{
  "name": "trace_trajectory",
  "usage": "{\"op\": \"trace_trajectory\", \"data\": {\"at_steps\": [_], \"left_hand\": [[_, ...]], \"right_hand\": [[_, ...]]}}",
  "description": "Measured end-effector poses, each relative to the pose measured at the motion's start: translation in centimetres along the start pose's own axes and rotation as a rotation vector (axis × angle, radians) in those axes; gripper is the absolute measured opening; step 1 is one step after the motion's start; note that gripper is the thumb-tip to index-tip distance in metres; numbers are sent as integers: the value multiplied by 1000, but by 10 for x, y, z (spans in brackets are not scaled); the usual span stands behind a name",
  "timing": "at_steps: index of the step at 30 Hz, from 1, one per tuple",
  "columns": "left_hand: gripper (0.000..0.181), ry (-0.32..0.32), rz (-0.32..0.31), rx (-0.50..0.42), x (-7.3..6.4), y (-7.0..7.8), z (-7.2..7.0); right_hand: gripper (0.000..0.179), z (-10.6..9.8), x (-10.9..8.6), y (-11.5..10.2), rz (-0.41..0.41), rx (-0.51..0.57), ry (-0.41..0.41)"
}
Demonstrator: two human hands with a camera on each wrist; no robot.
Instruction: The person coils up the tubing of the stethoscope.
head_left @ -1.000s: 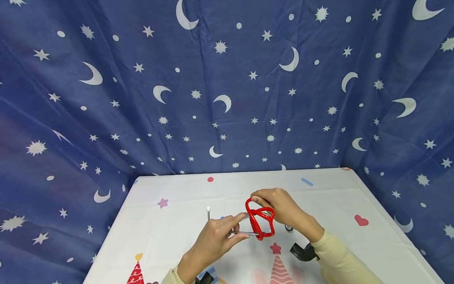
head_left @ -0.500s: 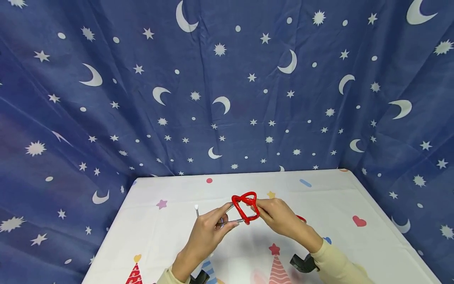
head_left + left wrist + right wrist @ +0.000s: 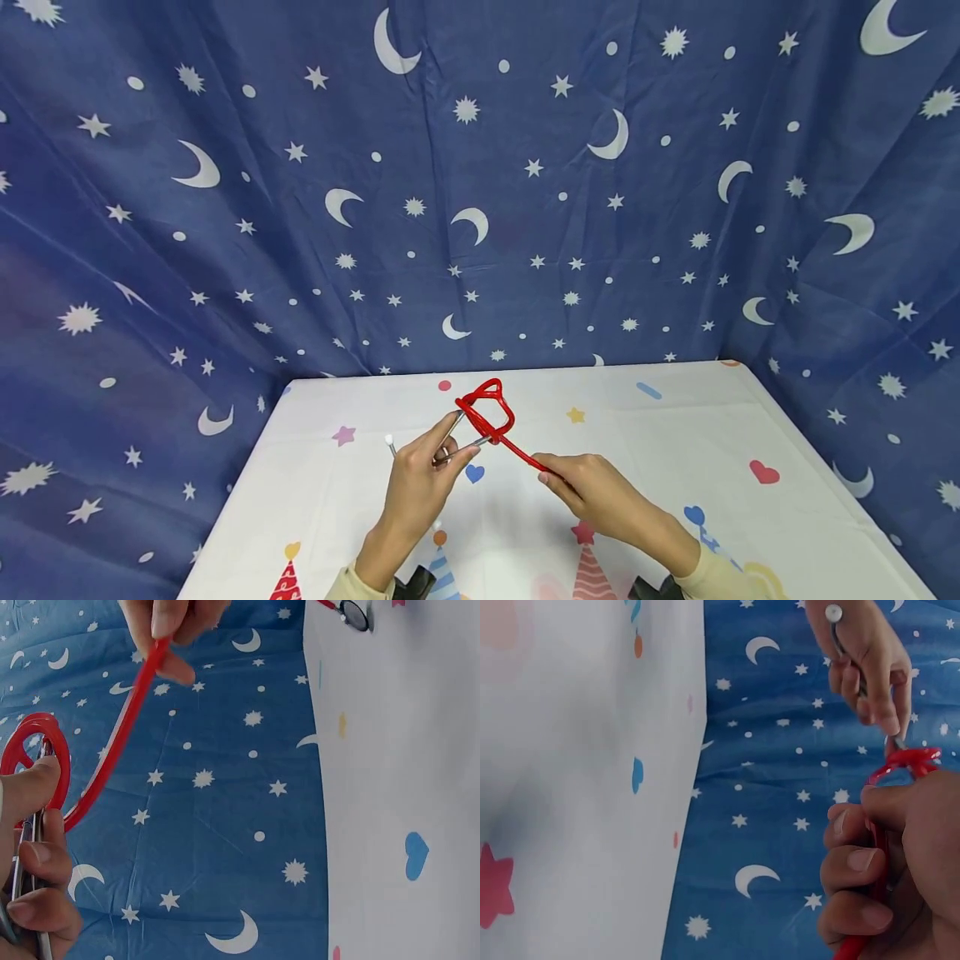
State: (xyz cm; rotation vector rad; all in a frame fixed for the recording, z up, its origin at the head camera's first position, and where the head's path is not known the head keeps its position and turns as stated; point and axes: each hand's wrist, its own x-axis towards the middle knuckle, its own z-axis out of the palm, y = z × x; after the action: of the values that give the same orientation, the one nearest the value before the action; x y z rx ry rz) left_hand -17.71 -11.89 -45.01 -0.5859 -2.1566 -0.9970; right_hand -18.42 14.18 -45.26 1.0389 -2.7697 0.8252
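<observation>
Seems mid-coiling (or uncoiling), gripping metal stethoscope ear tubes (image 3: 481,442) in the left hand (image 3: 415,482) at 8 o'clock from the raised, looped red tubing (image 3: 478,422), clasping its straight run in the right hand (image 3: 603,496) at 4 o'clock, likely wanting steady tension next.

At the bottom of the head view, left of centre, shows a pale yellow cloth sleeve on the left arm (image 3: 358,587); its plain match, a pale yellow cloth sleeve on the right arm (image 3: 723,577), fills the lower right. Both end at the wrist. Beside each cuff sits a hard-edged black fitting, one on the left wrist (image 3: 416,582), one on the right wrist (image 3: 654,590) (the bottom edge crops both). The left hand (image 3: 416,487) and right hand (image 3: 600,492) are bare, with short, rounded fingernails (image 3: 861,859) at lower right of the right wrist view.
</observation>
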Motion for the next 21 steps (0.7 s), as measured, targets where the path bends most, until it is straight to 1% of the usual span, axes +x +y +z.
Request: {"op": "trace_trajectory", "data": {"at_steps": [4,7,11,16,21], "left_hand": [[51,13,-9,17,0,-4,0],[51,20,-22,30,-1,-6,0],[51,40,-31,43,-1,-9,-1],[51,43,-43,63,-1,-12,1],[51,40,-72,47,0,-12,6]], "right_hand": [[39,0,-5,-3,54,30,-49],[32,1,-7,-2,67,35,-61],[19,1,-12,0,61,39,-58],[20,0,-18,-3,64,61,-72],[16,0,-20,-6,72,64,-74]]}}
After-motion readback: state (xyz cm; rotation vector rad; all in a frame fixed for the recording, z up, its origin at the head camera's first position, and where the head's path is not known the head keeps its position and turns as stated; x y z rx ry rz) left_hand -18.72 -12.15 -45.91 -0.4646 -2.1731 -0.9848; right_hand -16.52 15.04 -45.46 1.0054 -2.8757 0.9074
